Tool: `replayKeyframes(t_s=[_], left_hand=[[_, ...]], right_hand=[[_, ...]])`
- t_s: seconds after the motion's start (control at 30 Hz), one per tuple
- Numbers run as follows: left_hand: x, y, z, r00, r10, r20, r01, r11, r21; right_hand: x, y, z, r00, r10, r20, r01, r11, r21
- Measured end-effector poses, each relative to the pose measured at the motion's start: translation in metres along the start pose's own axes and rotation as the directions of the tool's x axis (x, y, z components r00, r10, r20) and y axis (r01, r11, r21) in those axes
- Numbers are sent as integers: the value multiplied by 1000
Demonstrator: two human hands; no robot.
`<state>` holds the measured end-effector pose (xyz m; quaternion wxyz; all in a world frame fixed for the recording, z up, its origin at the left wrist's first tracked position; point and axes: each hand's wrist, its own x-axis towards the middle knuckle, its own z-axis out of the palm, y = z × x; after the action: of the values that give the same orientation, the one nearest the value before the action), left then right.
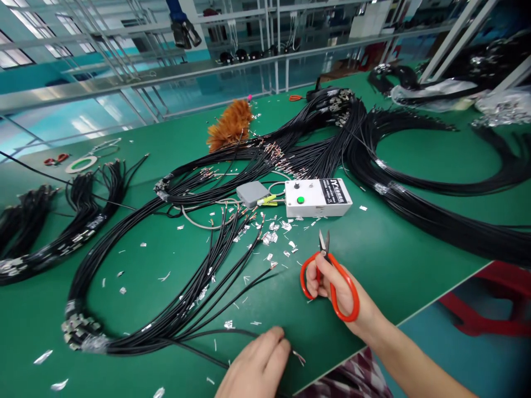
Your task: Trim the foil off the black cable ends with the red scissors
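At nine o'clock lie bundles of black cables (62, 232) on the green table (415, 260). Toward six o'clock the left hand (255, 367) pinches the end of a single black cable (232, 333), its stripped tip (299, 357) poking out just past the fingers. At the centre sits a white control box (317, 197), foil scraps (269, 237) scattered before it. At five o'clock the right hand (336, 290) grips red-handled scissors (329, 276), blades nearly closed and pointing to twelve o'clock.
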<state>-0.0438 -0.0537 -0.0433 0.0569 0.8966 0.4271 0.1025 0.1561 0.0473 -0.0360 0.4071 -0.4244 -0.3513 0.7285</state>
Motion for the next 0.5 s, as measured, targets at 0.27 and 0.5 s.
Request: replayKeyframes(t_s=[0.27,0.5], left_hand=[[22,-46,-4,960,-245,-135,262,956,132],[24,3,25,987,-12,-157,-37,950,-309]], right_hand=[[-2,-6,5,1000,-14,3,15,998,-66],[-3,-1,1,999,-53,-7,52,996,-72]])
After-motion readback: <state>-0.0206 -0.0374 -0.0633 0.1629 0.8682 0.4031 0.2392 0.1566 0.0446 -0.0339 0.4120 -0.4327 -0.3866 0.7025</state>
